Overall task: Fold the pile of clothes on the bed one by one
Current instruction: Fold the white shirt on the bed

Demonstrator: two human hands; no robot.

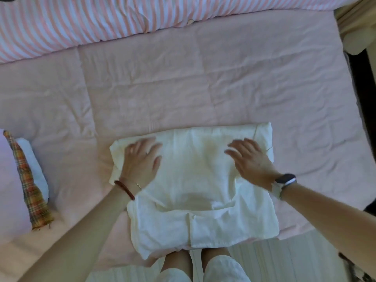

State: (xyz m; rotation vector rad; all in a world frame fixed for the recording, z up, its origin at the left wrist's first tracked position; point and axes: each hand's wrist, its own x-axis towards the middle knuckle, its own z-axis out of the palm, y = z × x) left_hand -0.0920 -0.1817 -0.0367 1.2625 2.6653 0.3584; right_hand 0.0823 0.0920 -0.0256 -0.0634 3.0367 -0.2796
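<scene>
A: What are the hands doing?

B: Both lie flat on the shirt (195,180), fingers straight and spread, gripping nothing. The left hand (141,161) presses the shirt's left part near its far corner; the right hand (251,159) presses the right part, a little blurred.

A: Anything on the wrists?

B: A red cord (125,190) and a thin bangle on the left, a watch (284,181) with a pale strap on the right.

A: And the shirt itself?

B: White, partly folded, sides turned in. It lies on the bed (183,88) at the near edge, right in front of the person, its near end just over the edge above the knees. The far edge is a rolled fold, running left to right.

A: What's around it?

B: A pink quilted cover under it, creased. At the far side a duvet (101,19) in pink and white stripes. At the left, well apart from the shirt, a plaid cloth (30,180) lies beside a white piece (33,163) and a pale lilac one (10,180); I cannot tell what garments they are.
</scene>
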